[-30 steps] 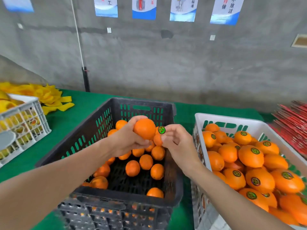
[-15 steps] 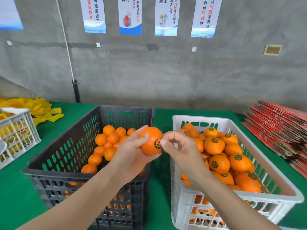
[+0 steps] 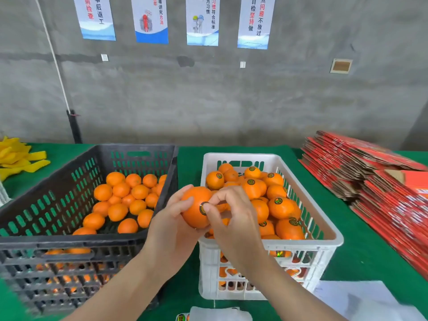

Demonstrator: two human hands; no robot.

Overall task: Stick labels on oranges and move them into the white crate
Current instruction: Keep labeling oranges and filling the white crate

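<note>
A green-covered tabletop (image 3: 361,251) carries a black slotted crate (image 3: 69,240) on the left and a white crate (image 3: 271,156) just beside it, with a narrow green gap between them. Stacked red flattened cartons (image 3: 382,181) lie along the right, a yellow pile (image 3: 18,156) is at the far left, and white paper (image 3: 354,300) and a sheet of labels (image 3: 217,315) lie at the near edge

A fruit-packing workshop is indicated: crated oranges (image 3: 126,200), stacked flat cartons (image 3: 379,172) (far right), work-rule posters (image 3: 202,20) on concrete.

wall: four posters (image 3: 202,20) | table right: red carton stack (image 3: 370,172) | far left: yellow wrappers (image 3: 16,156)
</note>
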